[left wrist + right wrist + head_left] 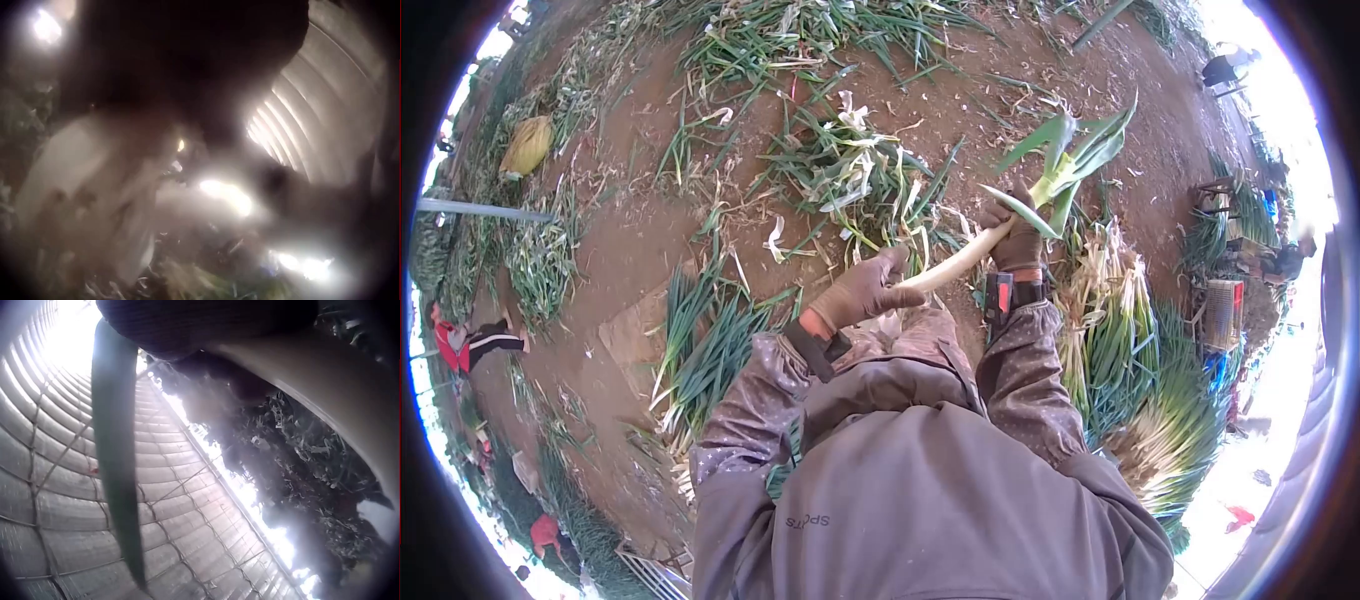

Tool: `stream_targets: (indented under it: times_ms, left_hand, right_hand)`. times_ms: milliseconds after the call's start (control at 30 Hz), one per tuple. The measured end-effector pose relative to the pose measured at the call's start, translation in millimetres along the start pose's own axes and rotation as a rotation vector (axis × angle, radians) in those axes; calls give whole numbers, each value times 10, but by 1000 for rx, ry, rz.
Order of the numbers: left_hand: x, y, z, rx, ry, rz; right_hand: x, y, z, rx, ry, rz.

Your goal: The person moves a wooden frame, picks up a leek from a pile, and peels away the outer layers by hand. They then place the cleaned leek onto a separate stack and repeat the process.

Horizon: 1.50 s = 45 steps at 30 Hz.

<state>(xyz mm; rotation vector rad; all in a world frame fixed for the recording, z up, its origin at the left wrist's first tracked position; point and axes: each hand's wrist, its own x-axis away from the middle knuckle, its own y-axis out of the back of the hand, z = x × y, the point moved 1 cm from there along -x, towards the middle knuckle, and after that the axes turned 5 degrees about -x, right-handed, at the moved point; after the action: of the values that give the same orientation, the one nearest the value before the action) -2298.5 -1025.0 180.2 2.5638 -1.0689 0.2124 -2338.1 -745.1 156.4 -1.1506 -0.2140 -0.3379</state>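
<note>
A large green onion (960, 262), with a long white stalk and spreading green leaves (1090, 150), slants across in front of the body. My gloved right hand (1018, 235) grips it high on the stalk, just below the leaves. At the lower, white end, the fingers and thumb of my gloved left hand (862, 288) pinch it. In the right wrist view the pale stalk (325, 387) runs out from under the dark glove (212, 325), and one green leaf (115, 456) hangs down. The left wrist view is blurred and dark.
Stripped leaves and peelings (850, 180) lie heaped on the soil ahead. Green onions (710, 340) lie at the left, and bundles of them (1115, 320) at the right. A yellow sack (527, 146) lies far left; a person in red (460, 342) is further off. A crate (1223, 305) stands far right.
</note>
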Motion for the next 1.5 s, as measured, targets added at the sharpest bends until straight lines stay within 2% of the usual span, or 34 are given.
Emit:
stream_targets:
  times_ms: [67, 100, 133, 200, 233, 267, 333, 367, 400, 467, 500, 533, 567, 633, 700, 767, 800, 833, 867, 900, 933, 967, 1100, 1200, 1267, 1300, 1367, 1433, 1467, 1500]
  left_hand:
    - [-59, -5, -87, 234, 69, 56]
    - [-163, 26, -82, 21, 61, 149]
    - [-183, 13, -114, -2, 71, 23]
    - [-75, -60, -131, -34, 66, -215]
    - [-37, -36, -85, -136, 80, -252]
    - [35, 18, 21, -241, 101, -294]
    - [151, 115, 604, -1120, -60, -153]
    - [304, 259, 1045, -1113, 69, -97]
    - [410, 394, 1339, -1105, 206, -39]
    - [493, 679, 1066, -969, 275, -142]
    - [604, 802, 866, -896, 323, -178]
    - [599, 844, 577, -707, 235, -192]
    - [458, 818, 322, -521, 151, -222]
    - [185, 544, 117, -337, -228, -228]
    - [-86, 178, -95, -231, -267, -125]
    - [-174, -36, -257, 50, -101, 43]
    - [-329, -130, -411, 181, -63, 148]
    - [-404, -177, -532, 96, 31, 139]
    - [-352, -224, -559, 4, 129, 117]
    - [-338, -363, -452, 223, 121, 75]
    - [-291, -447, -410, 447, 146, 36]
    - [-251, -490, -364, 442, 145, 46]
    - [-83, -452, -910, 410, 159, 80]
    - [64, -289, -1249, 338, 174, 123]
    - [212, -121, -1409, 287, 202, 171]
    - [344, -21, -1573, 247, 221, 192]
    - [856, 295, -1247, -352, -219, 35]
    - [1183, 925, -1066, -668, 178, 16]
    - [1071, 1171, -1018, -1209, 356, 81]
    - [924, 1395, -1090, -1744, 527, 259]
  right_hand:
    - [57, -167, -116, -4, -5, -6]
    - [62, -156, -181, 62, -8, 19]
    - [33, -112, -195, 136, 9, 43]
    - [-8, -127, -191, 104, 26, -102]
    - [-14, -207, -140, 110, 23, -190]
    - [33, -336, -75, 90, 33, -158]
    - [4, -295, 127, 251, 193, -186]
    - [-18, -233, 267, 183, 204, -113]
    - [-72, -147, 413, 112, 208, -40]
    - [-75, -133, 626, -24, 121, -41]
    - [-103, -59, 673, 68, 178, -26]
    - [-117, 40, 647, 161, 215, -17]
    - [-70, 27, 598, 25, 179, -51]
    - [-118, 133, 508, -24, 109, -104]
    - [-71, 61, 416, -86, 123, -182]
    - [-202, 447, 403, 35, 109, 10]
    - [-162, 407, 431, 70, 220, 22]
    - [-133, 373, 464, 105, 331, 30]
    - [-248, 534, 530, 249, 370, -75]
    - [-219, 494, 655, 45, 190, -149]
    - [-89, 238, 732, 22, 146, -266]
    - [-179, 483, 766, -52, 148, -119]
    - [-56, 405, 967, -53, 123, -337]
    - [-142, 514, 1024, -21, 8, -494]
    - [-37, 327, 1052, -24, 100, -488]
    - [-7, 323, 1125, -6, 167, -470]
    - [71, 387, 1465, 56, 342, -438]
    - [119, 369, 1863, 102, 501, -427]
    - [146, 392, 1991, 128, 553, -443]
    - [141, 416, 2042, 145, 587, -461]
